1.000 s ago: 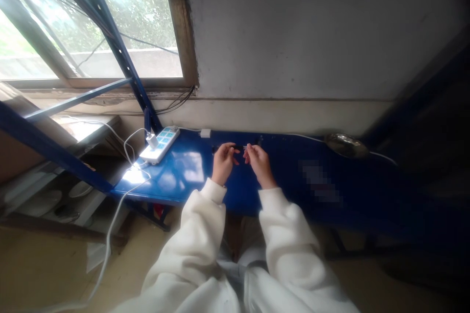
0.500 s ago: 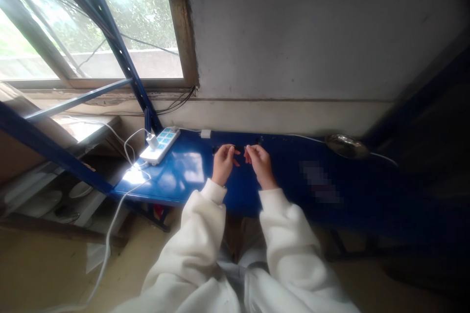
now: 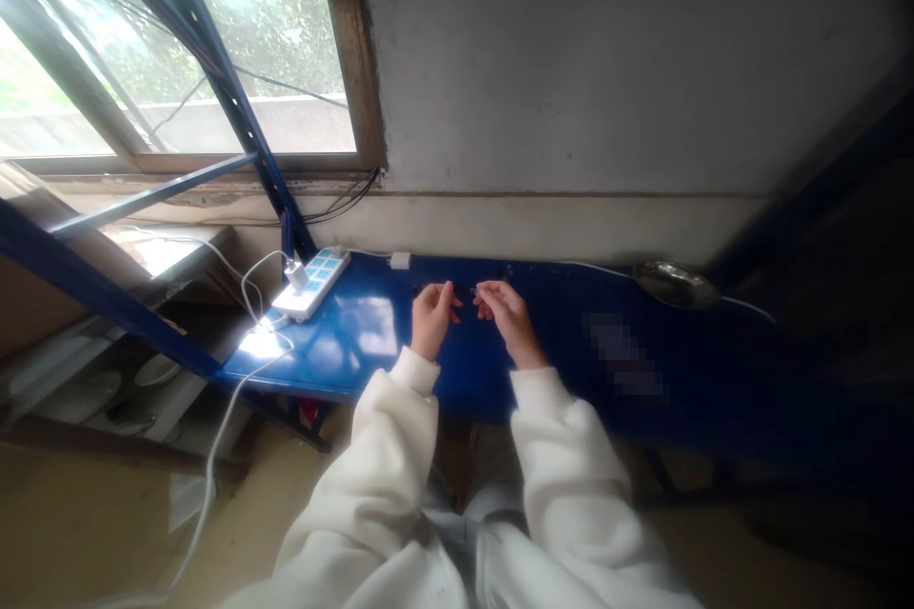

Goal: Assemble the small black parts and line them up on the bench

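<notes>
Over the blue tabletop (image 3: 467,381), my left hand (image 3: 432,316) and my right hand (image 3: 504,310) face each other a short gap apart. Both are pinched, thumb against fingers. A small dark thin thing (image 3: 464,289) spans the gap between the fingertips, with a paler bit at its right end by my right thumb. It is too small and dark against the blue to tell its kind. My left fingers hide its left part.
A white power strip (image 3: 314,284) with a plugged-in white charger (image 3: 295,276) lies at the left end. A white adapter block (image 3: 400,261) and a shiny metal dish (image 3: 675,284) sit along the back. A white cable (image 3: 209,476) hangs off the left edge.
My right hand has turned slightly and its forearm has shifted a little to the right. My left hand has tilted slightly, its thumb now more upright. Both remain pinched.
</notes>
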{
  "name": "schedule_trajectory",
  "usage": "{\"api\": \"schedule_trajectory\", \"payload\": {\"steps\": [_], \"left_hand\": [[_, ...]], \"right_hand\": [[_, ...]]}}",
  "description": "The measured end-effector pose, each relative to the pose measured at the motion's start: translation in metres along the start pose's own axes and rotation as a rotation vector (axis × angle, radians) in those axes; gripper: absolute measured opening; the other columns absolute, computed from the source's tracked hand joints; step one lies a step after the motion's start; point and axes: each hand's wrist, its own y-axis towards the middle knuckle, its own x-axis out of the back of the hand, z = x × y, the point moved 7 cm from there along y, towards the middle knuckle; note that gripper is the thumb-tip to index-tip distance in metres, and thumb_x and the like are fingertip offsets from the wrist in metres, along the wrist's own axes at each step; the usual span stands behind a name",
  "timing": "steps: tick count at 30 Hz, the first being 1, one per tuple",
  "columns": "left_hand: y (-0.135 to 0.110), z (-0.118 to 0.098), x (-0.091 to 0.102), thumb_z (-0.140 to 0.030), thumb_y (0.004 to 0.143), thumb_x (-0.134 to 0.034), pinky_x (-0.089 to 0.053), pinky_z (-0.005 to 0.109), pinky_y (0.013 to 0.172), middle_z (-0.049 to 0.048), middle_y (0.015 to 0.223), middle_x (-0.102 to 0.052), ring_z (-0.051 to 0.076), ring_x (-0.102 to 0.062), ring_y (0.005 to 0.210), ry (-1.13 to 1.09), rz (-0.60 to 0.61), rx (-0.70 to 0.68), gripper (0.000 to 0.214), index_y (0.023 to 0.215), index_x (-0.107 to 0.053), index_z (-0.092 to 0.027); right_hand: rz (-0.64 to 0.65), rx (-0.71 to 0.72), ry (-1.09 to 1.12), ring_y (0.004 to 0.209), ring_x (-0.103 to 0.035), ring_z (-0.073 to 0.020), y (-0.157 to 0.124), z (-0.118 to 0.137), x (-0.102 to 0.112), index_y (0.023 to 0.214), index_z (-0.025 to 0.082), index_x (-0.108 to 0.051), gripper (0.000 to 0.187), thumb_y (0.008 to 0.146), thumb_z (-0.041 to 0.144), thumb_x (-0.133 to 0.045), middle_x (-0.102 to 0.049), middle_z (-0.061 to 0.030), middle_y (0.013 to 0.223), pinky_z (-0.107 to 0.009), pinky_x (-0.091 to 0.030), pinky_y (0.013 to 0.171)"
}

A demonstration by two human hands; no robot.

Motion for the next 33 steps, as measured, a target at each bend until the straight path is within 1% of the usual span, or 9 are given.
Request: {"api": "schedule_trajectory", "payload": {"steps": [6, 10, 12, 14, 18, 21, 26, 30, 33], "left_hand": [[0.001, -0.006, -0.003, -0.051, 0.077, -0.053, -0.038, 0.019, 0.041, 0.0010, 0.063, -0.061, 0.006, -0.051, 0.041, 0.001, 0.036, -0.024, 0.038, 0.075, -0.055, -0.014], [0.004, -0.004, 0.007, -0.052, 0.076, -0.053, -0.037, 0.018, 0.040, -0.0003, 0.062, -0.059, 0.005, -0.049, 0.040, -0.018, -0.054, -0.033, 0.038, 0.076, -0.055, -0.014], [0.006, 0.001, 0.014, -0.052, 0.075, -0.054, -0.036, 0.017, 0.039, -0.0009, 0.061, -0.059, 0.005, -0.047, 0.039, -0.028, -0.102, -0.017, 0.038, 0.077, -0.056, -0.014], [0.008, 0.007, 0.015, -0.052, 0.074, -0.056, -0.035, 0.017, 0.038, -0.0009, 0.060, -0.058, 0.004, -0.047, 0.038, -0.031, -0.100, 0.014, 0.038, 0.077, -0.056, -0.013], [0.012, 0.014, -0.001, -0.050, 0.071, -0.060, -0.035, 0.016, 0.038, 0.0005, 0.060, -0.059, 0.004, -0.047, 0.039, -0.029, 0.026, 0.042, 0.038, 0.077, -0.057, -0.012], [0.013, 0.016, -0.016, -0.050, 0.070, -0.061, -0.037, 0.017, 0.039, 0.0007, 0.061, -0.059, 0.005, -0.048, 0.040, -0.046, 0.116, 0.032, 0.038, 0.076, -0.057, -0.012], [0.017, 0.019, -0.020, -0.050, 0.070, -0.061, -0.038, 0.017, 0.039, -0.0012, 0.059, -0.056, 0.005, -0.048, 0.040, -0.045, 0.117, -0.013, 0.038, 0.077, -0.058, -0.012], [0.020, 0.024, -0.018, -0.049, 0.072, -0.058, -0.037, 0.017, 0.039, 0.0003, 0.066, -0.059, 0.004, -0.046, 0.040, 0.028, 0.106, -0.071, 0.037, 0.080, -0.060, -0.013], [0.020, 0.031, -0.021, -0.050, 0.075, -0.056, -0.037, 0.018, 0.040, 0.0026, 0.074, -0.061, 0.004, -0.045, 0.042, 0.016, 0.155, -0.084, 0.037, 0.083, -0.061, -0.014]], "right_hand": [[0.193, 0.115, -0.267, 0.059, -0.055, -0.0124, 0.010, 0.009, -0.002, 0.079, 0.018, -0.060, 0.028, 0.071, 0.045, -0.059, -0.061, -0.0016, 0.068, -0.027, -0.046, 0.058], [0.258, 0.138, -0.408, 0.058, -0.055, -0.0127, 0.019, 0.008, 0.006, 0.076, 0.020, -0.061, 0.024, 0.069, 0.043, -0.061, -0.063, -0.0007, 0.066, -0.028, -0.046, 0.058], [0.246, 0.120, -0.393, 0.056, -0.055, -0.0125, 0.023, 0.005, 0.012, 0.074, 0.019, -0.061, 0.026, 0.068, 0.044, -0.062, -0.062, -0.0008, 0.064, -0.028, -0.046, 0.057], [0.167, 0.108, -0.296, 0.056, -0.055, -0.0128, 0.026, 0.004, 0.018, 0.073, 0.018, -0.061, 0.031, 0.067, 0.048, -0.062, -0.062, -0.0017, 0.064, -0.028, -0.046, 0.057], [0.003, 0.088, -0.101, 0.063, -0.057, -0.0130, 0.025, -0.001, 0.017, 0.077, 0.017, -0.060, 0.038, 0.065, 0.052, -0.063, -0.063, -0.0032, 0.070, -0.027, -0.046, 0.059], [0.019, 0.048, -0.072, 0.065, -0.057, -0.0128, 0.023, -0.012, 0.003, 0.076, 0.016, -0.061, 0.039, 0.063, 0.053, -0.064, -0.063, -0.0033, 0.072, -0.026, -0.045, 0.059], [0.073, 0.015, -0.079, 0.064, -0.058, -0.0142, 0.024, -0.028, -0.005, 0.077, 0.016, -0.063, 0.041, 0.062, 0.054, -0.064, -0.065, -0.0038, 0.070, -0.027, -0.046, 0.060], [0.112, 0.109, -0.187, 0.067, -0.058, -0.0149, 0.029, -0.028, -0.003, 0.073, 0.017, -0.065, 0.037, 0.061, 0.052, -0.066, -0.065, -0.0038, 0.072, -0.030, -0.047, 0.067], [0.160, 0.144, -0.268, 0.062, -0.057, -0.0141, 0.032, -0.026, -0.004, 0.067, 0.017, -0.065, 0.033, 0.060, 0.050, -0.067, -0.064, -0.0025, 0.068, -0.029, -0.046, 0.064]]}}
